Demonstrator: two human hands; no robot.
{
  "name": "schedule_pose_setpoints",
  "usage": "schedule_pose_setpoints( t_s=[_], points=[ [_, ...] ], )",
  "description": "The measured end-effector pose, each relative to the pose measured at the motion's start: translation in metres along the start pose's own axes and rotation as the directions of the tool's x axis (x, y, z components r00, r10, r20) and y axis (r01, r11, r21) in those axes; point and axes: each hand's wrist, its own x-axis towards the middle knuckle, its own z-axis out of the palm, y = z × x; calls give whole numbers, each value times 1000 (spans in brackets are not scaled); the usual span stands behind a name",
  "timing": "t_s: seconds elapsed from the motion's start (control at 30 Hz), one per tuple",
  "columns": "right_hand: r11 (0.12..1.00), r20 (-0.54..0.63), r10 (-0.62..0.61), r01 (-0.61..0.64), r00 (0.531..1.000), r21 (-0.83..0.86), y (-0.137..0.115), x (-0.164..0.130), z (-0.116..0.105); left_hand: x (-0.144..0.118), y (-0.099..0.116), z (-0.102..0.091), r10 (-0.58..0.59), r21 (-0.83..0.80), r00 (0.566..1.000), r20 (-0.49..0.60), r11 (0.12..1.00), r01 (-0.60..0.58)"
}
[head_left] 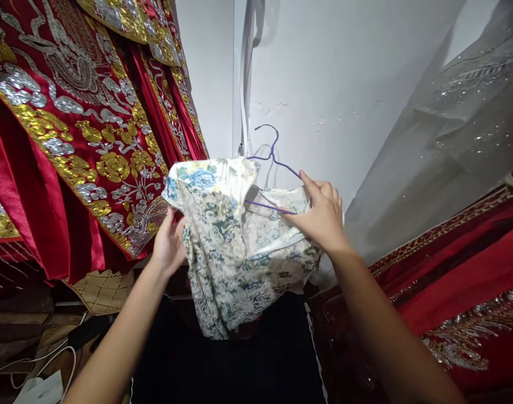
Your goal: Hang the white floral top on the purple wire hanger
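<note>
A pale garment point(223, 252) with a blue, green and beige floral print hangs in front of me. Its left shoulder is over a thin purple hanger point(272, 159), whose hook points up. My right hand point(321, 213) is closed around the hanger's right end, thumb on the lower bar and index finger on the upper arm. The neck opening gapes there, showing the inside of the cloth. At the garment's left edge, my left hand point(170, 244) touches the cloth below the shoulder, thumb up, with its other fingers partly hidden behind the fabric.
Red robes point(113, 129) with gold and silver embroidery hang at the left. Behind is a white wall point(315, 73) with a white strap point(242, 84). Clear plastic covers point(462, 129) and red embroidered cloth point(471, 269) are at the right. White cables point(71, 359) lie lower left.
</note>
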Motion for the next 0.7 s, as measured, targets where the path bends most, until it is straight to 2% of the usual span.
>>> schedule_pose_setpoints(
  t_s=[0.03,0.13,0.27,0.4,0.5,0.57,0.6,0.67,0.7],
  points=[
    [1000,16,-13,13,1000,-22,-3,6,-1,-5,-14,-7,-32,-12,999,-29,999,32],
    [994,50,-81,85,995,-69,-19,16,-1,-21,-52,-19,-42,161,993,-115,985,60],
    [986,49,-147,150,988,-72,-30,12,-6,-47,-72,-21,-115,219,985,-131,965,142],
    [960,74,-275,268,959,84,-30,-7,-15,-75,-80,-23,-214,152,942,-259,954,259],
    [898,65,-307,266,950,350,-34,-31,-19,-91,-90,-25,-282,18,880,-383,950,313],
    [754,76,-266,158,961,638,-38,-56,-16,-98,-95,-26,-312,-59,859,-407,947,316],
    [631,90,-218,70,972,773,-39,-70,-13,-101,-97,-26,-324,-84,855,-405,944,318],
    [351,133,-38,-112,990,930,-40,-103,-1,-104,-98,-26,-337,-110,855,-393,941,320],
    [246,153,102,-174,983,954,-41,-119,7,-104,-98,-27,-335,-117,860,-385,942,314]
  ],
)
